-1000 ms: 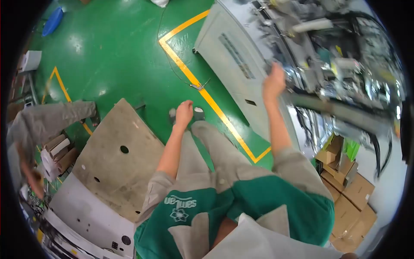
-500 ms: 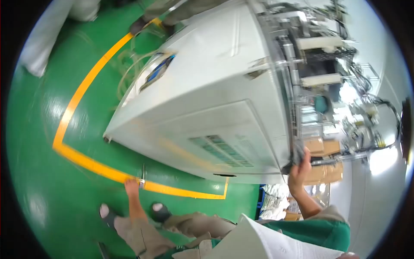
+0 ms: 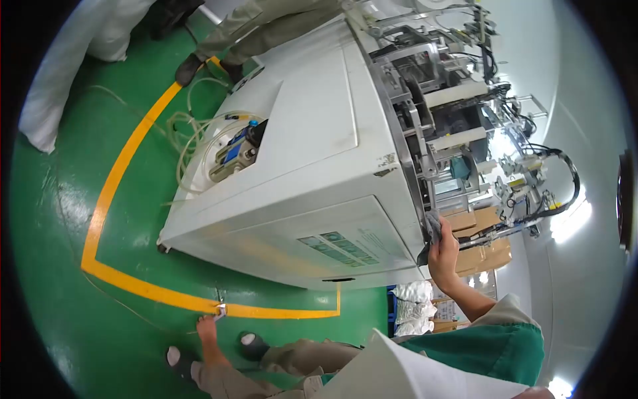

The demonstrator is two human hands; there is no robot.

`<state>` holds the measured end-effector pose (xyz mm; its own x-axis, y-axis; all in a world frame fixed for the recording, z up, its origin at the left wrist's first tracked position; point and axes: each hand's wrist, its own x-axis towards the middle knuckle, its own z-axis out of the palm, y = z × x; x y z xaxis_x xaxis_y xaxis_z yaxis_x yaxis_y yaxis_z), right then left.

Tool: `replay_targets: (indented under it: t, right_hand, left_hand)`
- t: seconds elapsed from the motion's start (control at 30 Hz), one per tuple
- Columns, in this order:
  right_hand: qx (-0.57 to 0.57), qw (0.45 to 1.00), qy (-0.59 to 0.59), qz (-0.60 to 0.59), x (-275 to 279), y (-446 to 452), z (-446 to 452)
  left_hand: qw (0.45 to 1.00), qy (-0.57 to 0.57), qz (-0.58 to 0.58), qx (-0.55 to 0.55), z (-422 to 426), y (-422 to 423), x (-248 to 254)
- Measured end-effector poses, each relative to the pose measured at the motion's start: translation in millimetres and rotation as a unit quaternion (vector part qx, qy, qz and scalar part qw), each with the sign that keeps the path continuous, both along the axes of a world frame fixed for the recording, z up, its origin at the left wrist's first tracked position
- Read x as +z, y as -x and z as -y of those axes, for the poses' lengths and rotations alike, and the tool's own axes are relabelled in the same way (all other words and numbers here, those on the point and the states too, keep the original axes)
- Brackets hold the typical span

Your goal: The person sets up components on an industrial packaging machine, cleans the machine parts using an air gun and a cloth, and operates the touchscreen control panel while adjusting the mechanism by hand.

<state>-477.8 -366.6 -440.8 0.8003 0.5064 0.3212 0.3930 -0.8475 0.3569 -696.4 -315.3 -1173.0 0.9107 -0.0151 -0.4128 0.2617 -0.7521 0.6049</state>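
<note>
The view is tilted, with the floor at left. My right hand point(image 3: 444, 256) presses a grey cloth point(image 3: 432, 233) against the top edge of a white machine cabinet point(image 3: 312, 193). Low over the green floor, my left hand point(image 3: 207, 328) is closed on a small shiny metal tool that looks like an air blow gun point(image 3: 221, 310). Its thin tip points toward the cabinet, beside the yellow floor line point(image 3: 153, 292). A thin hose point(image 3: 126, 307) runs across the floor to that hand. Fingers hide most of the tool's grip.
Metal frames, rollers and cables point(image 3: 458, 133) cover the cabinet's top. Coiled clear tubes point(image 3: 186, 143) and an air regulator point(image 3: 236, 149) occupy its side recess. Another person's legs point(image 3: 266, 33) stand at the far side. White sacks point(image 3: 56, 86) and cardboard boxes point(image 3: 492, 256) are around.
The view has shifted and sharpened, so more of the regulator and tubes shows. My right hand and the cloth remain at the cabinet edge. My left hand still holds the tool near the floor line.
</note>
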Motion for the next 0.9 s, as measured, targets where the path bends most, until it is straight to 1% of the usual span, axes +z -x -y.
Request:
replay_targets:
  t: [0.03, 0.07, 0.1, 0.13, 0.17, 0.23, 0.27, 0.33, 0.4, 0.43, 0.5, 0.53, 0.57, 0.63, 0.7, 0.73, 0.77, 0.83, 0.9]
  right_hand:
    - [0.013, 1.000, -0.005, -0.005, -0.8, -2.4, -6.4]
    - [0.024, 1.000, -0.014, -0.005, 2.7, -4.8, -15.2]
    - [0.054, 0.998, -0.031, -0.023, 6.1, -8.7, -35.1]
    - [0.027, 0.998, -0.030, -0.047, 10.2, -10.8, -37.9]
    - [0.044, 0.997, -0.026, -0.058, 14.6, -14.9, -50.6]
    - [0.077, 0.993, -0.029, -0.083, 22.1, -24.8, -78.1]
    - [0.090, 0.991, -0.035, -0.095, 23.0, -29.2, -89.6]
    - [0.119, 0.987, -0.076, -0.083, 23.0, -40.5, -115.4]
    - [0.116, 0.983, -0.109, -0.092, 22.3, -48.4, -120.9]
    - [0.116, 0.981, -0.121, -0.098, 24.4, -49.5, -121.7]
    - [0.103, 0.977, -0.134, -0.126, 20.7, -54.9, -121.0]
    - [0.102, 0.974, -0.148, -0.140, 28.4, -55.5, -126.7]
    - [0.104, 0.969, -0.161, -0.155, 36.4, -59.6, -132.3]
    - [0.098, 0.963, -0.179, -0.173, 40.4, -69.2, -143.5]
    - [0.081, 0.956, -0.199, -0.199, 46.1, -75.8, -156.2]
    - [0.073, 0.953, -0.205, -0.211, 49.4, -81.8, -159.8]
    - [0.075, 0.954, -0.209, -0.203, 42.7, -87.5, -161.9]
    - [0.070, 0.946, -0.227, -0.221, 36.5, -98.6, -169.0]
    - [0.059, 0.939, -0.240, -0.238, 39.2, -109.3, -178.3]
  left_hand:
    - [0.999, 0.013, 0.019, 0.026, -0.4, 5.2, 7.5]
    - [0.998, 0.062, -0.004, 0.026, -7.4, 7.5, 19.7]
    - [0.993, 0.108, -0.026, 0.025, -24.4, 9.2, 43.9]
    - [0.990, 0.121, -0.001, 0.068, -47.6, 13.1, 83.7]
    - [0.985, 0.130, 0.024, 0.112, -71.1, 15.1, 130.5]
    - [0.985, 0.080, 0.001, 0.154, -131.3, 14.7, 230.7]
    - [0.980, 0.060, 0.014, 0.188, -167.2, 15.9, 285.6]
    - [0.968, 0.017, 0.051, 0.244, -235.3, 21.0, 394.5]
    - [0.954, -0.019, 0.043, 0.295, -294.7, 23.9, 488.2]
    - [0.946, -0.036, 0.044, 0.319, -323.3, 20.0, 528.3]
    - [0.939, -0.041, 0.084, 0.332, -368.9, -0.2, 598.2]
    - [0.936, -0.039, 0.100, 0.335, -384.1, -13.2, 631.1]
    - [0.930, 0.022, 0.116, 0.348, -395.9, -33.0, 661.9]
    - [0.934, 0.064, 0.176, 0.304, -405.4, -90.2, 734.1]
    - [0.938, 0.108, 0.187, 0.273, -398.9, -156.3, 791.9]
    - [0.939, 0.119, 0.208, 0.245, -394.2, -189.4, 801.2]
    - [0.946, 0.118, 0.221, 0.204, -384.9, -227.7, 824.7]
    - [0.958, 0.127, 0.231, 0.114, -366.6, -301.3, 853.8]
    - [0.968, 0.084, 0.235, 0.030, -349.3, -372.6, 864.1]
